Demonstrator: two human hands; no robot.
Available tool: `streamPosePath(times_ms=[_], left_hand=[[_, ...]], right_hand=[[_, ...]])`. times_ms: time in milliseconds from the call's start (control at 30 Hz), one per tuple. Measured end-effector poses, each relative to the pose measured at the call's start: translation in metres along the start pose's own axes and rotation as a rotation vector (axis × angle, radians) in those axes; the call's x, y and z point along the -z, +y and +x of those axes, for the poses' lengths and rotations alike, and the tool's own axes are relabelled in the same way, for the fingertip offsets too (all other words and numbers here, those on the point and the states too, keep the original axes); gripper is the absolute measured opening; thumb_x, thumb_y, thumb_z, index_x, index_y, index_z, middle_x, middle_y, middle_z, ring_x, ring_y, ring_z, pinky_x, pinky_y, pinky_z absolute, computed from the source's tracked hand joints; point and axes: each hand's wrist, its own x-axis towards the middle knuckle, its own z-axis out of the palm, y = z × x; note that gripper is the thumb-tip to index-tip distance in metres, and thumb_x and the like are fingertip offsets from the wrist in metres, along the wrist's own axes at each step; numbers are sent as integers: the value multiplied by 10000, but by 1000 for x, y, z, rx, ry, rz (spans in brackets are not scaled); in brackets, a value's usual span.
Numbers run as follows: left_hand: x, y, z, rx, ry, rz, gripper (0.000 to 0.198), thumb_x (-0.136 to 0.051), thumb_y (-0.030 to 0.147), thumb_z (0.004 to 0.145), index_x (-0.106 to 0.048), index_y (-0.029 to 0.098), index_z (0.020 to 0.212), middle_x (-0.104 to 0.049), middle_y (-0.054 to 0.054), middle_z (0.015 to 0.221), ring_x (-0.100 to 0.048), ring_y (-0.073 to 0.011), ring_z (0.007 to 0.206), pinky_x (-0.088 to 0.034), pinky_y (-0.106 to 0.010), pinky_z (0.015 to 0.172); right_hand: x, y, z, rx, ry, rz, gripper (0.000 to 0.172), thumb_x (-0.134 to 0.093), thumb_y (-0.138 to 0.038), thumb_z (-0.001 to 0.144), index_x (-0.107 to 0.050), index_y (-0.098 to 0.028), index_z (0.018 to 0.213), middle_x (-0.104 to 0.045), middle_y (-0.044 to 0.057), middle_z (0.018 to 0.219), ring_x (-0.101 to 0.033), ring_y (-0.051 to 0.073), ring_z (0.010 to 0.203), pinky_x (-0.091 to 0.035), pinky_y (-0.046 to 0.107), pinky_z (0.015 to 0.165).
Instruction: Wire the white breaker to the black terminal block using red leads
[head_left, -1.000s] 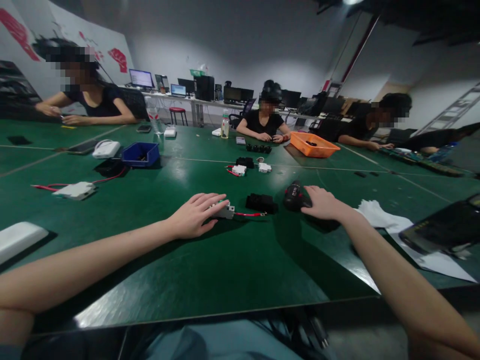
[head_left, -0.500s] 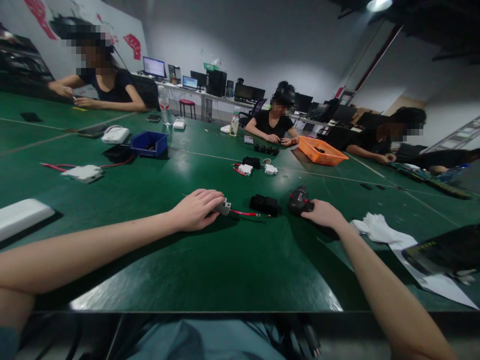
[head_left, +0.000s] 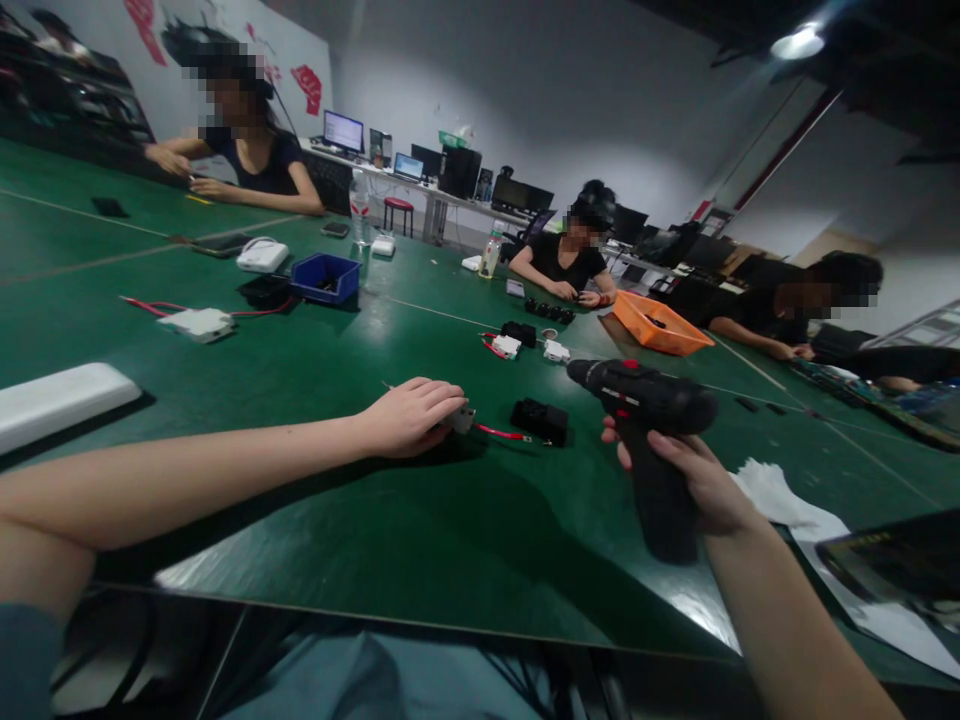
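My right hand (head_left: pixel 697 470) grips a black cordless drill (head_left: pixel 645 400) by its handle, raised above the table with its chuck pointing left. Under the curled fingers of my left hand (head_left: pixel 420 415) is a small white circuit breaker (head_left: pixel 463 418), mostly covered by the hand. From its right side runs a red wire (head_left: pixel 501 432) ending in a metal lug. Just right of the lug, a black block-shaped part (head_left: pixel 540 421) lies on the table, apart from both hands.
On the green table (head_left: pixel 360 540) lie more white modules with red wires (head_left: pixel 199 323), a blue bin (head_left: pixel 324 280), an orange basket (head_left: pixel 660 325) and a white case (head_left: pixel 67 400). Crumpled white paper (head_left: pixel 772 490) is at right. Several people sit around the far sides.
My right hand has lifted the drill off the table and turned it so its chuck points left. My left hand stays on the circuit breaker. The camera view has tilted.
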Motion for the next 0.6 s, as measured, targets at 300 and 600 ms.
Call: streamPosePath(times_ms=[300,600], left_hand=[[0,1,1,-7,47,-24,416,-536,215,910,-531,163,1323,-605,-144,1328,-574,-268,1219,-466,-436,1003],[2,3,3,-4,26,-12,404,-522,213,913,-541,152,1312,-606,-147,1323,-577,-271,1203,-472,-437,996]], right_hand=[[-48,-31,-51,-105,-256,255,449,-682,-571,801,-728,-249,1111,-723,115,1019,-623,193,642,-531,345,601],[-54,-29,-49,-177,-331,292,442,-679,-519,847,-707,-198,1151,-716,124,1029,-646,174,684,-532,301,616]])
